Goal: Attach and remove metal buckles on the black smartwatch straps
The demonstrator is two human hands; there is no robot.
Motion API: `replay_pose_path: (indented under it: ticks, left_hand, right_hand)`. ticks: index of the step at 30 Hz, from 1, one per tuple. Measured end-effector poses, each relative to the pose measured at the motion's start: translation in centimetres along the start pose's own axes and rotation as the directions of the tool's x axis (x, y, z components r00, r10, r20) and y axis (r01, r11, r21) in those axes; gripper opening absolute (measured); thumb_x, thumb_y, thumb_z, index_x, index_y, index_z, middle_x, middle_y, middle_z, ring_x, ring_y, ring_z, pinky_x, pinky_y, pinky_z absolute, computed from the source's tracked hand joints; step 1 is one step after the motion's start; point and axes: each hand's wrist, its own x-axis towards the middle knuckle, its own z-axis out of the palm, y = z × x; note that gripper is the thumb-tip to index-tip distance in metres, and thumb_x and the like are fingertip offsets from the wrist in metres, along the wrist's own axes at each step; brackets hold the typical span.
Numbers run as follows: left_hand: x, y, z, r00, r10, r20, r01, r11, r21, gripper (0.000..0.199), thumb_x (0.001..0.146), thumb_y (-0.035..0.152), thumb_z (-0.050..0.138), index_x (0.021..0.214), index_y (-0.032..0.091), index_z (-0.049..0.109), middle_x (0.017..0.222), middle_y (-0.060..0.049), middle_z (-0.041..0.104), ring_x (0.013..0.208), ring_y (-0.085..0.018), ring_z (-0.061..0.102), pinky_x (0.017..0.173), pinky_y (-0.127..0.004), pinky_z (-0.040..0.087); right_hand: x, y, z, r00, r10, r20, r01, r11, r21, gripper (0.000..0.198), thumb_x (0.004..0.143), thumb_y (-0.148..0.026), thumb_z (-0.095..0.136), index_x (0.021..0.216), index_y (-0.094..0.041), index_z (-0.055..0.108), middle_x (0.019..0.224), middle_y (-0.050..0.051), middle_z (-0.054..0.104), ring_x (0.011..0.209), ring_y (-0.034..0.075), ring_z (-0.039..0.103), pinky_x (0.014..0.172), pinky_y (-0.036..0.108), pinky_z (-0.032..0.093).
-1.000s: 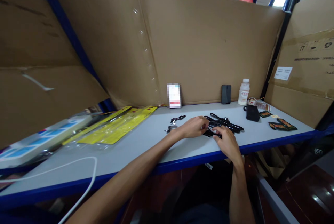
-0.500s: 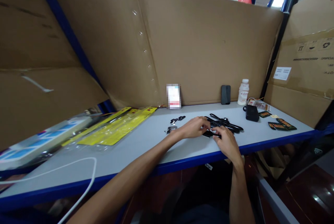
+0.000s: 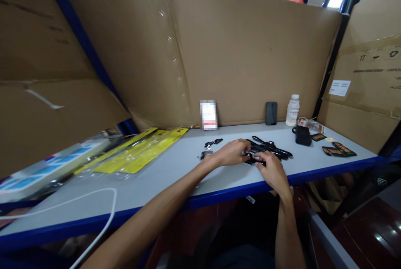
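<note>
Both my hands meet over a small black part [image 3: 251, 160] near the front of the grey table, and its kind is too small to make out. My left hand [image 3: 234, 152] has its fingers curled down onto the part's left side. On the right end, my right hand [image 3: 270, 166] pinches the same part between thumb and fingers. Just behind them lies a pile of long, glossy black pieces [image 3: 275, 150]. To the left of my left hand are small black pieces [image 3: 213, 143] and a small clear-and-dark item [image 3: 206, 154].
Yellow-backed clear packages [image 3: 147, 152] and a blue-and-white packaged strip [image 3: 59, 166] lie left, with a white cable [image 3: 114, 202] in front. A lit phone [image 3: 208, 115], a dark device [image 3: 271, 113], a bottle [image 3: 292, 111], a black case [image 3: 302, 135] and dark packets [image 3: 340, 149] stand or lie behind and right.
The fingers of my left hand have shifted slightly downward on the black part. My right hand stays almost where it was.
</note>
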Motion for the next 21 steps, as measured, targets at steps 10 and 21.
replay_pose_path:
  ticks: [10,21]
  left_hand:
    - [0.2,-0.3,0.3,0.990,0.135,-0.032,-0.137,0.989,-0.048,0.018,0.085,0.009,0.054,0.089,0.018,0.069,0.096,-0.007,0.071,0.092,-0.021,0.064,0.083,-0.031,0.048]
    - [-0.7,-2.0,-1.4,0.989,0.086,0.117,-0.092,0.995,0.042,0.019,0.093,0.020,0.056,0.091,0.021,0.075,0.099,-0.007,0.075,0.083,-0.019,0.066,0.069,-0.028,0.042]
  right_hand:
    - [0.1,-0.1,-0.1,1.000,0.004,0.004,-0.004,1.000,-0.019,0.030,0.092,-0.014,0.062,0.118,-0.023,0.075,0.106,0.005,0.070,0.107,0.023,0.061,0.096,0.033,0.043]
    - [0.0,-0.1,0.1,1.000,0.021,-0.016,-0.021,1.000,0.007,0.030,0.091,-0.014,0.062,0.117,-0.024,0.075,0.110,0.005,0.071,0.111,0.023,0.062,0.099,0.033,0.043]
